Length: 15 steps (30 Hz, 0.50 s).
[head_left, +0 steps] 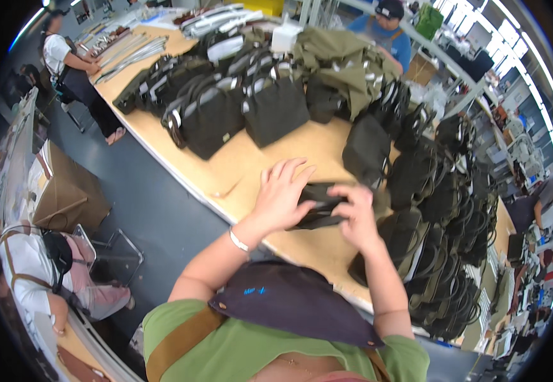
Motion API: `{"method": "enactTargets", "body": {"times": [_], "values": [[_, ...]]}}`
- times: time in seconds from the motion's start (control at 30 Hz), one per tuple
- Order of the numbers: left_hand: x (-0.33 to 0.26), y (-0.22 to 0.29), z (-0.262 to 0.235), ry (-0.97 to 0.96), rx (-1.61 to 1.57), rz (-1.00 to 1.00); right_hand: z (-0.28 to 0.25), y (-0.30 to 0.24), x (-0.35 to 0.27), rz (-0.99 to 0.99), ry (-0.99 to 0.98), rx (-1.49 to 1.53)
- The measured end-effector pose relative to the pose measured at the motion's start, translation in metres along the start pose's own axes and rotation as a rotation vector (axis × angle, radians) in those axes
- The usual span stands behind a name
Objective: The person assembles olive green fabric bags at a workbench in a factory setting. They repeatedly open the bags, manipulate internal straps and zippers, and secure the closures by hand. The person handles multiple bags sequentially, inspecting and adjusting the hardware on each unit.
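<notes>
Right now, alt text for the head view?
Both hands, left and right, hold a small dark folded bag over a wooden table. Rows of dark handbags crowd its far and right sides.

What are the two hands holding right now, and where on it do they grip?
Both hands hold a small dark folded bag above the wooden table: the left hand at its left end, the right hand at its right end.

Small black folded bag (318, 207) (flattened, creased) between both hands, above the wooden table
</notes>
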<state>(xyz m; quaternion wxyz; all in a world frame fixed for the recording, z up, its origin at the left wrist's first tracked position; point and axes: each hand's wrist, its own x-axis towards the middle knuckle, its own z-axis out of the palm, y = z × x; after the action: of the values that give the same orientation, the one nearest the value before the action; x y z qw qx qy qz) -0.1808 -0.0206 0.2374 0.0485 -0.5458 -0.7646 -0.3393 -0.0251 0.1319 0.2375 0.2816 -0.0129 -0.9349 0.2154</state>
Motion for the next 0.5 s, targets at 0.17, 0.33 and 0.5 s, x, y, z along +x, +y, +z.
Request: {"method": "enactTargets", "body": {"times": [0.17, 0.33, 0.5], "values": [[-0.02, -0.068, 0.053, -0.001, -1.004, -0.484, -0.032, 0.04, -0.013, 0.051, -0.012, -0.13], [-0.063, -0.106, 0.041, -0.066, -0.925, -0.781, -0.056, 0.076, -0.072, 0.436, -0.284, -0.115], [-0.059, -0.079, 0.047, -0.076, -1.038, -0.651, -0.029, 0.027, -0.025, 0.281, -0.021, -0.128]]}}
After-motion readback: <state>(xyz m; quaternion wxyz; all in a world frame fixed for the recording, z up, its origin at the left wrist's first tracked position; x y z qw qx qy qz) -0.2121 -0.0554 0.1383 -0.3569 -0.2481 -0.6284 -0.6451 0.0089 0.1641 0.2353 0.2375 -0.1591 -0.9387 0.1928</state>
